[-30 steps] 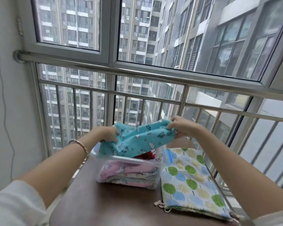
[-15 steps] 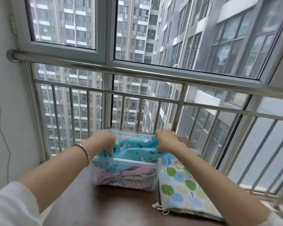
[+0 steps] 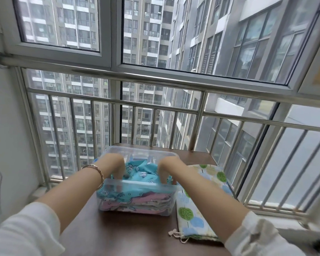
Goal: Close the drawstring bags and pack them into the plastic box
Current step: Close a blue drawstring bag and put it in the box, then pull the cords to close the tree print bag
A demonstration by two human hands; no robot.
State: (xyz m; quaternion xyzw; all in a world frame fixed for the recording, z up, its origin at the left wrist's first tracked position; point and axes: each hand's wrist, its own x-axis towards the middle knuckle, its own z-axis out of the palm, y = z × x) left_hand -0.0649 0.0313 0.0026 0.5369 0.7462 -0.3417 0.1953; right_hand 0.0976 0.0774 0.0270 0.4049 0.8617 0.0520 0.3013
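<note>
while both hands are down inside the plastic box (image 3: 137,183), the left hand (image 3: 113,164) and the right hand (image 3: 167,168) press bent fingers onto the blue bag (image 3: 140,171), which lies on top of the pink bags (image 3: 146,197). i cannot tell if they pinch the cloth or only push it. the tree bag (image 3: 201,207) lies flat just beside the box, along the right edge of the table (image 3: 118,235). its long side runs near to far, its string end near, so the right hand is closer to it.

Turquoise bag (image 3: 142,172) inside clear box (image 3: 137,185); tree-print bag (image 3: 194,218) lies beside.
</note>
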